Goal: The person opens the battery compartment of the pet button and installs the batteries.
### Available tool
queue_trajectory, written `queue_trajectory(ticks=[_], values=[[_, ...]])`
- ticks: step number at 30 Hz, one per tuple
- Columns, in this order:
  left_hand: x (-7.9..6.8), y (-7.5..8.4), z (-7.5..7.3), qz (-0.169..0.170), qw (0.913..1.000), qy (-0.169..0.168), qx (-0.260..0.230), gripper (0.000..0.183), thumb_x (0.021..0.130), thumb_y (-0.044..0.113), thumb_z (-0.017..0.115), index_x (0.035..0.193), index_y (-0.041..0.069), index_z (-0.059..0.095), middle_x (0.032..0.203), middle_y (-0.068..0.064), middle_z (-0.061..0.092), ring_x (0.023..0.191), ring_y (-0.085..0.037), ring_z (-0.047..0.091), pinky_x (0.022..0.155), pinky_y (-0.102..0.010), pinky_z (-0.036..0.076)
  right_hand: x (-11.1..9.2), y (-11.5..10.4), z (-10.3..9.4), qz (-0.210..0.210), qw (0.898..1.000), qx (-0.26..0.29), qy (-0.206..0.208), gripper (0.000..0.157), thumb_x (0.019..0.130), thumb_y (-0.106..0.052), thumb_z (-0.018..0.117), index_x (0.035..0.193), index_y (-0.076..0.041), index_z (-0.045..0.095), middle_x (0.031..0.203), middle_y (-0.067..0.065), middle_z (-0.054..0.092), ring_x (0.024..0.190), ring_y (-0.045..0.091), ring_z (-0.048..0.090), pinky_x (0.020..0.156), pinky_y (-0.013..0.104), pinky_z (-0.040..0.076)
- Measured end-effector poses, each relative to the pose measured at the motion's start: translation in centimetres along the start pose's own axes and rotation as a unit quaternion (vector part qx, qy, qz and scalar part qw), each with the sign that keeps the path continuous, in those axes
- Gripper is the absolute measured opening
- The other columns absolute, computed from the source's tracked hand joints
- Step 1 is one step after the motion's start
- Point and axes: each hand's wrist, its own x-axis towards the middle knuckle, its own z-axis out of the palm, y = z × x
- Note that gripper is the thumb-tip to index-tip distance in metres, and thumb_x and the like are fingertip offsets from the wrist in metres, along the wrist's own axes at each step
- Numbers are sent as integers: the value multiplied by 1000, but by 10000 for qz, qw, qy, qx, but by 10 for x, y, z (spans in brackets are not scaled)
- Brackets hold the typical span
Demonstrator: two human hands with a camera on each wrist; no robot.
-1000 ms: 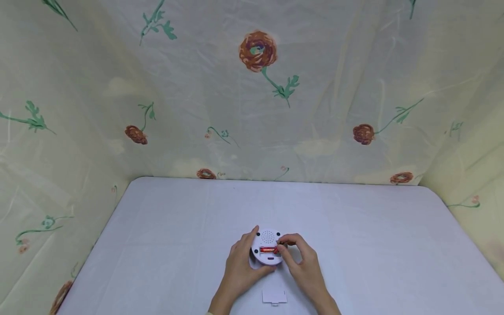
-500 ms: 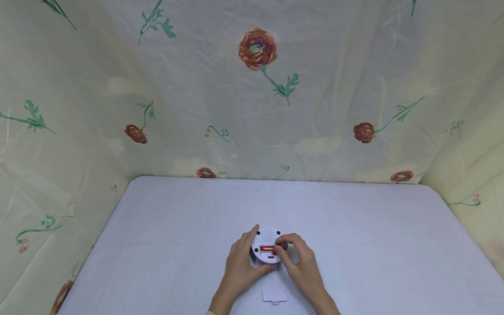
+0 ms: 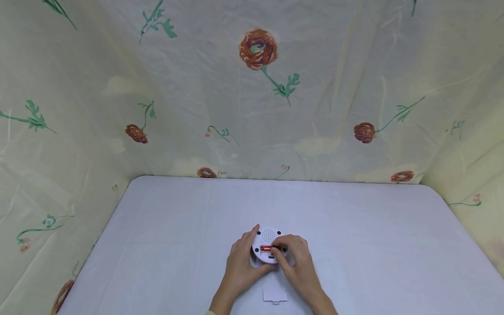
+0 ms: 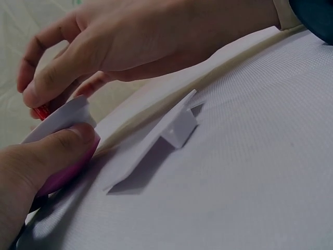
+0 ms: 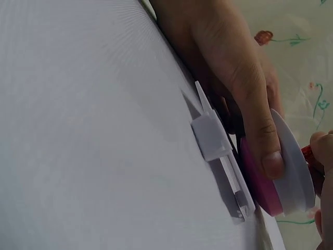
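Note:
My left hand (image 3: 242, 262) grips a round device (image 3: 269, 236) by its side, fingers and thumb spread around the rim. The device lies with its white underside up, showing speaker holes, dark round feet and an open battery compartment; its side is magenta in the left wrist view. A red battery (image 3: 265, 248) shows at the compartment. My right hand (image 3: 297, 261) holds its thumb and index finger together there, pinching a red battery (image 4: 41, 111), partly hidden by the fingers. Nearer to me lies the detached white battery cover (image 3: 274, 295), its tab toward me.
A white cloth-covered table (image 3: 177, 227) extends around the hands. Floral-patterned curtains (image 3: 315, 131) hang behind it and along both sides. The cover (image 5: 212, 136) stands slightly raised off the cloth, close beside the device.
My right thumb and index finger have shifted a little left over the compartment, covering more of the red battery. The left hand, device and cover have stayed in place.

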Motion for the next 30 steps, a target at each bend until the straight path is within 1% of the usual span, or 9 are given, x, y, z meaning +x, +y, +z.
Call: queue_trajectory(ticks=[4, 8, 16, 21, 25, 28, 30], values=[[0, 1, 1, -28, 9999, -34, 92, 103, 63, 49, 83, 147, 17, 33, 136, 1, 52, 126, -16, 50, 107, -44, 36, 1, -1, 1, -192, 9997, -128, 6, 23, 78, -4, 73, 97, -12, 63, 92, -7, 63, 91, 9, 53, 102, 25, 25], [0, 2, 2, -63, 9998, -83, 159, 102, 64, 46, 83, 148, 18, 32, 137, 0, 52, 127, -18, 50, 107, -46, 36, 2, -2, 3, -186, 9998, -70, -29, 21, 79, -5, 72, 96, -13, 62, 90, -9, 62, 88, 7, 53, 104, 27, 24], [0, 0, 2, -30, 9999, -16, 153, 102, 64, 50, 82, 147, 18, 33, 136, 0, 53, 125, -17, 50, 106, -45, 37, 1, 0, 7, 84, 9997, 200, 112, 21, 80, -3, 70, 93, -16, 60, 86, -9, 60, 81, 4, 54, 105, 33, 22], [-1, 0, 2, -47, 9998, -26, 206, 102, 64, 51, 82, 147, 18, 33, 137, 0, 53, 125, -18, 50, 106, -45, 36, 1, -1, 11, 161, 9996, 152, 196, 19, 81, -2, 70, 93, -15, 62, 85, -7, 61, 79, 5, 57, 105, 36, 23], [-1, 2, 2, -101, 9995, -104, 283, 100, 66, 49, 81, 148, 20, 32, 137, -1, 52, 126, -19, 51, 107, -47, 36, 0, -5, 13, 178, 9997, 53, 126, 19, 81, -5, 71, 94, -15, 62, 87, -7, 63, 83, 7, 57, 104, 36, 22], [-1, 3, 2, -105, 9993, -130, 348, 99, 67, 47, 81, 148, 20, 31, 137, -1, 52, 125, -20, 51, 107, -47, 36, 0, -7, 16, 216, 9997, 81, 41, 17, 81, -8, 71, 93, -17, 62, 91, -7, 62, 93, 10, 54, 104, 32, 21], [0, 3, 2, -67, 9992, -121, 376, 98, 67, 45, 81, 148, 19, 32, 136, -2, 53, 125, -20, 51, 107, -47, 36, 0, -7, 17, 323, 9994, 100, 51, 16, 82, -10, 72, 93, -17, 63, 95, -4, 61, 99, 13, 51, 102, 30, 21]])
